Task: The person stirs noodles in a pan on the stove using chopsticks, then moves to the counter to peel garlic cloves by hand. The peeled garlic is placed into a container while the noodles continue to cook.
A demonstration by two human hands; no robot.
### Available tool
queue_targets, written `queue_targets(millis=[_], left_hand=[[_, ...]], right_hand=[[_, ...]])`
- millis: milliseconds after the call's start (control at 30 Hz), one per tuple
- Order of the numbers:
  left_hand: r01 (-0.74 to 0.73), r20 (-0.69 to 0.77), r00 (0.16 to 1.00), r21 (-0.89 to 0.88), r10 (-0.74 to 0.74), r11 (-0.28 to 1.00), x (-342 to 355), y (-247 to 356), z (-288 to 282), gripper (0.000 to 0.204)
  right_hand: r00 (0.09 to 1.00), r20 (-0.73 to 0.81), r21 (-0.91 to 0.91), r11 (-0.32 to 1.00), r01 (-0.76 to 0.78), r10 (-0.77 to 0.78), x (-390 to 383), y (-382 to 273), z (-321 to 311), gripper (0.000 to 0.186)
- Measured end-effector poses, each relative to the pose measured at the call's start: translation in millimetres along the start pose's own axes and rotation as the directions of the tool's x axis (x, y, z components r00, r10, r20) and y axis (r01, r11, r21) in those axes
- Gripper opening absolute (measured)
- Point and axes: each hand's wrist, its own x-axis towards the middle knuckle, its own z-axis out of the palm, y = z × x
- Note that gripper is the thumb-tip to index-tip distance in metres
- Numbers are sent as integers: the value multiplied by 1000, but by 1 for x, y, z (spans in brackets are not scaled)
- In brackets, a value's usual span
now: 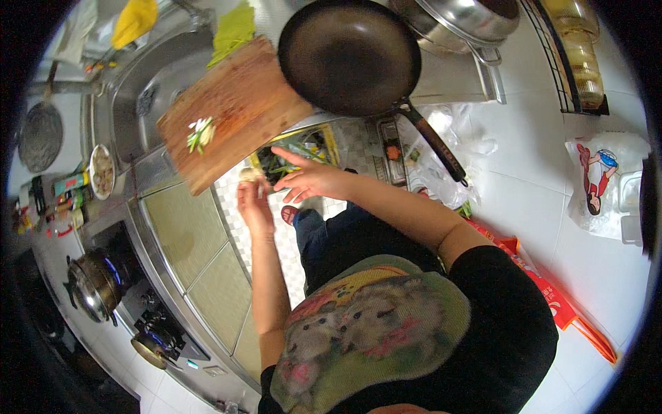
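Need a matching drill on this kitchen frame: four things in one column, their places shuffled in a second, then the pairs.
Things:
1. wooden cutting board
2. dark frying pan
3. small steel pot
4. chopped green and white vegetable

Places:
A. on the lit stove burner at lower left
B. lying on the board's surface
C. jutting over the sink edge, above the left hand
D. at top centre, handle running toward the lower right

Pairs: 1-C, 2-D, 3-A, 4-B
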Motion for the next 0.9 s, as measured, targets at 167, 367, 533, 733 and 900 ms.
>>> queue_targets(millis=[167,367,533,733,900], left_hand=[[-94,-30,995,157,100,983,48,7,6,17],[-160,14,987,152,160,975,71,1,-2,14],[-191,86,980,126,181,973,95,-2,-1,14],[-193,170,972,198,161,961,76,-6,10,18],[-78,267,964,340,-17,937,33,-36,-3,26]], right_hand=[[974,-223,-463,884,-65,-45,9,46,-45,33],[945,-252,-422,902,86,-208,16,47,-66,25],[916,-316,-406,908,103,-245,13,55,-72,23],[700,-573,-754,609,-246,-426,-13,110,-170,19],[126,-747,-608,594,-527,-653,-55,148,-277,28]])
